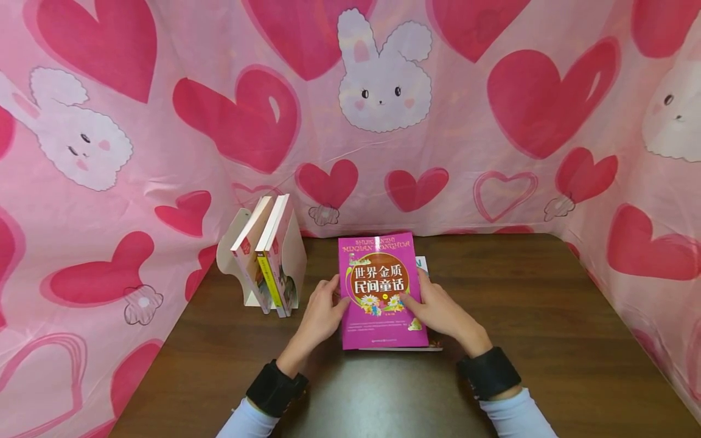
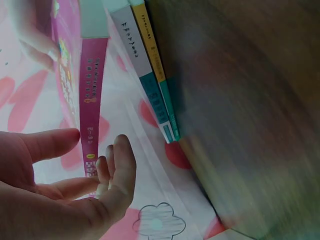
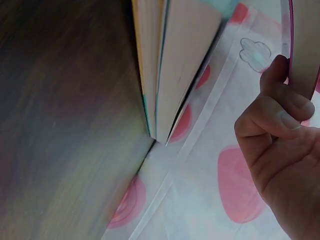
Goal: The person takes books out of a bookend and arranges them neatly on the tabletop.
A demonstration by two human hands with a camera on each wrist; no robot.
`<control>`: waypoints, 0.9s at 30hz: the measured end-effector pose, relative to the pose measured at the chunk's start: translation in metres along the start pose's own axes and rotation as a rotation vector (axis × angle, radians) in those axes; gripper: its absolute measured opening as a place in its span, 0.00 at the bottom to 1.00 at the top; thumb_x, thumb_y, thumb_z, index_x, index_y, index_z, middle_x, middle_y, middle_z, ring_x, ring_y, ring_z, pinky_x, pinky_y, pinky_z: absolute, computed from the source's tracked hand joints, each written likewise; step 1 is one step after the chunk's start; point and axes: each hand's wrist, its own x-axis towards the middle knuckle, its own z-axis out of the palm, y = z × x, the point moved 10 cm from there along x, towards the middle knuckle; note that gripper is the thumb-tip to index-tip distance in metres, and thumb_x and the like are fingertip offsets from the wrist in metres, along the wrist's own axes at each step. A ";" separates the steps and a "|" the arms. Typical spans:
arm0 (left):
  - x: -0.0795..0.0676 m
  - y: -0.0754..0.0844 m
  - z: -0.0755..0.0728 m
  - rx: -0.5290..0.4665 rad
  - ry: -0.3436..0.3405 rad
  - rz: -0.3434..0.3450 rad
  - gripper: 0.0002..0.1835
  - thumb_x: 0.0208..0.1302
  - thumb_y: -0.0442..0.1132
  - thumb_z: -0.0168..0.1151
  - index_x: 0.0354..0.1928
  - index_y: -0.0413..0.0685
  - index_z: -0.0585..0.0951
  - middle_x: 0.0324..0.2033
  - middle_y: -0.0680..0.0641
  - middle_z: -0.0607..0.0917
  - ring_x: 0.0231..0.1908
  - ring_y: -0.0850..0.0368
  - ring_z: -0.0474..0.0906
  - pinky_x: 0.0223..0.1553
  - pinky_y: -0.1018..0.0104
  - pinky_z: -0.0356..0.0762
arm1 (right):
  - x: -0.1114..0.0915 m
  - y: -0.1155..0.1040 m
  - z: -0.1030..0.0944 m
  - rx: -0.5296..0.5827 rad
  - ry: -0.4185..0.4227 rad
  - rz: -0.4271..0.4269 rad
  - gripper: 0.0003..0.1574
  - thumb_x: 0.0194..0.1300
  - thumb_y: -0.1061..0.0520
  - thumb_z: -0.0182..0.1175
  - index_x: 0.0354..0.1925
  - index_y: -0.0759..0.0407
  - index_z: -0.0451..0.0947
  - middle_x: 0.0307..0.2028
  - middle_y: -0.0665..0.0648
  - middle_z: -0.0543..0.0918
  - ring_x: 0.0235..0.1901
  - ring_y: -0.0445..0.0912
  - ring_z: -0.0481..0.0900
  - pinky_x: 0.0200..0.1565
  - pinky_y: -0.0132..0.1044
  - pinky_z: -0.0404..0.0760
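A purple book (image 1: 383,331) with Chinese lettering and flowers on its cover is held between both hands, in the middle of the head view. My left hand (image 1: 320,310) grips its left side, the thumb at the cover's edge and the fingers round the pink spine (image 2: 91,95). On the opposite side my right hand (image 1: 443,310) holds it, thumb on the cover; the right wrist view shows curled fingers (image 3: 272,117) at the page edge. Below the purple book lie a grey-and-teal-spined book (image 2: 140,65) and a yellow-and-green-spined book (image 2: 156,65), mostly hidden from above.
To the left, a cream bookend (image 1: 298,258) holds two upright books, one with a yellow spine (image 1: 269,283). The brown wooden table (image 1: 526,304) meets a pink curtain (image 1: 383,152) with hearts and rabbits at its back and sides.
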 end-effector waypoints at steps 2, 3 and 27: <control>0.001 0.001 0.004 0.005 -0.012 0.006 0.33 0.71 0.33 0.67 0.73 0.25 0.68 0.46 0.40 0.79 0.43 0.50 0.77 0.45 0.56 0.77 | 0.000 0.002 -0.002 -0.005 -0.002 0.008 0.50 0.74 0.49 0.67 0.78 0.58 0.47 0.48 0.58 0.81 0.42 0.46 0.87 0.43 0.44 0.88; 0.002 0.001 0.006 0.007 -0.017 0.009 0.33 0.71 0.33 0.67 0.73 0.25 0.69 0.46 0.40 0.79 0.43 0.50 0.77 0.44 0.56 0.77 | -0.001 0.003 -0.003 -0.007 -0.001 0.015 0.51 0.74 0.49 0.67 0.78 0.58 0.47 0.48 0.58 0.81 0.42 0.46 0.87 0.43 0.44 0.88; 0.016 0.001 0.045 0.102 -0.152 0.014 0.27 0.75 0.36 0.61 0.70 0.28 0.73 0.48 0.34 0.80 0.48 0.44 0.77 0.50 0.46 0.79 | -0.005 0.015 -0.019 -0.055 -0.012 0.068 0.46 0.75 0.53 0.65 0.75 0.67 0.50 0.45 0.59 0.82 0.39 0.47 0.88 0.42 0.45 0.88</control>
